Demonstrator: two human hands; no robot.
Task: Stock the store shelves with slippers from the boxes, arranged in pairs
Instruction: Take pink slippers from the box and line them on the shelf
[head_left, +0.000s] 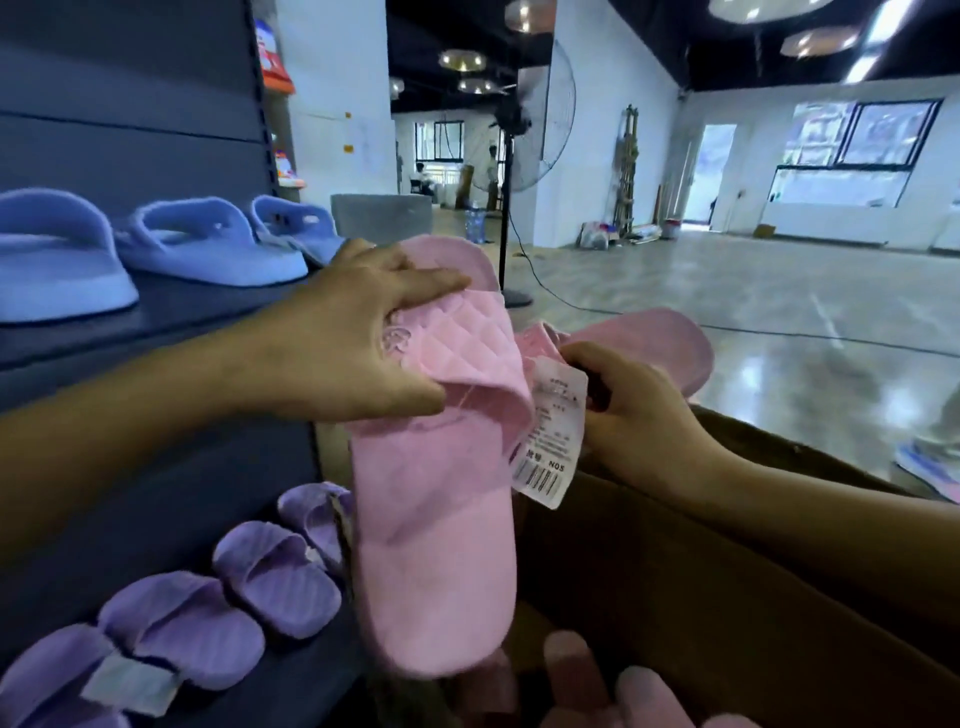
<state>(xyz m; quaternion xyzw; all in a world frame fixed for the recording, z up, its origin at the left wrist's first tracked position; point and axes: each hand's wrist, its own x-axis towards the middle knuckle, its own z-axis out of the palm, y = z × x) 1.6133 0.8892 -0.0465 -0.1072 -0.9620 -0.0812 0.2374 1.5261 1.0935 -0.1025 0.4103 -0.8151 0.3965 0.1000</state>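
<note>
My left hand (353, 338) grips the quilted strap of a pink slipper (431, 519), which hangs heel-down in front of the shelves. Just to its right, my right hand (634, 410) holds a second pink slipper (654, 345) whose toe points away from me. A white barcode tag (550, 436) dangles between the two slippers. Blue slippers (208, 244) stand in a row on the upper dark shelf (171, 317). Purple slippers (270, 577) sit on the lower shelf. More pink slippers (576, 670) lie in the brown cardboard box (753, 597) below my hands.
The dark shelving unit (130, 104) fills the left side. A standing fan (524, 135) and its cable are on the shiny floor (727, 291) ahead. A grey bin (382, 218) sits beyond the shelf end. A person's shoe (930, 462) shows at the right edge.
</note>
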